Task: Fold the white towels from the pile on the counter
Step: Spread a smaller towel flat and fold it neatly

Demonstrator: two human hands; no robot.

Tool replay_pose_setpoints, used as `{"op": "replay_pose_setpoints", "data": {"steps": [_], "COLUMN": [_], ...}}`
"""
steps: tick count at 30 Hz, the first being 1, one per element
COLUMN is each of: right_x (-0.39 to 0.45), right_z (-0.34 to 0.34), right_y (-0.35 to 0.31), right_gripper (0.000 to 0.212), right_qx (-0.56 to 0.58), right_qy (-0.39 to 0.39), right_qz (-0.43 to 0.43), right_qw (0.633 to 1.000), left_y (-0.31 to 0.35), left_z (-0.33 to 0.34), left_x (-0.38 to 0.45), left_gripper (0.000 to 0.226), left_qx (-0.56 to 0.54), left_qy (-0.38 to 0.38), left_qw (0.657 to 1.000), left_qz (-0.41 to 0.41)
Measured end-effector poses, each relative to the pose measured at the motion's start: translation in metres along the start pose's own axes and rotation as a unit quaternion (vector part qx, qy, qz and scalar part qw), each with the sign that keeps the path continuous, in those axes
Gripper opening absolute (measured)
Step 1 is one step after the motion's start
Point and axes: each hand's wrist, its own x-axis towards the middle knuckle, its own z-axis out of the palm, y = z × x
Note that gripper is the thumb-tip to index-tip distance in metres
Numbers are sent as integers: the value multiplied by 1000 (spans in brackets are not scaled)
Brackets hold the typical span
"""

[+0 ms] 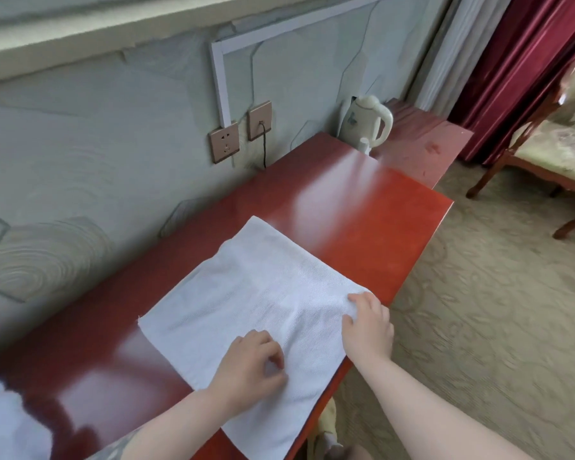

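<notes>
Both grips pinching white towel, left hand, right hand, pile cropped.

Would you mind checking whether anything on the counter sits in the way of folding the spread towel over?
Nothing visible does. Both the left hand and right hand already rest on the towel; the kettle stands far off on the counter.

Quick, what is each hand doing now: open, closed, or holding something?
Left hand: fingers curled, pinching the white towel near its near edge.
Right hand: fingers curled, gripping the towel's right edge.
</notes>
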Motion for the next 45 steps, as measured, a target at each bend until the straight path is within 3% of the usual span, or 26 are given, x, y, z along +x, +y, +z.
{"op": "replay_pose_setpoints", "data": {"steps": [4,7,10,14,21,26,31,35,37,39,42,45], "right_x": [7,18,36,55,100,121,124,124,123,120,112,104], "right_z": [-7,-17,-22,-31,-41,-40,-42,-47,-47,-47,-52,-58], "right_y": [5,18,46,91,104,103,110,115,113,114,114,102], "right_gripper": [40,38,33,33,58,57,50,54,51,41,27,27], "right_qx": [-74,-116,-129,-84,-82,-65,-59,-70,-61,-33,38,94], "right_qy": [-40,-21,6,-40,-127,-124,-97,-78,-70,-68,-63,-56], "right_qz": [-68,-157,-297,-423,-530,-569,-600,-613,-612,-598,-553,-550], "right_qw": [994,980,946,901,834,810,792,783,785,798,830,828], "left_y": [6,14,22,38,60,81,100,106,104,101,102,110], "left_z": [11,16,23,42,46,70,97,112,112,111,103,90], "left_x": [-17,-27,-52,-80,-84,-95,-101,-105,-109,-114,-116,-109], "left_gripper": [3,15,23,56,57,41,47,50,36,9,23,28], "left_qx": [43,80,51,70,128,171,141,119,109,109,117,142], "left_qy": [31,69,68,72,57,121,219,255,264,281,318,367], "left_qw": [998,993,994,990,975,955,936,923,924,919,895,872], "left_qz": [-26,-53,-67,-101,-172,-209,-238,-262,-254,-256,-289,-291]}}
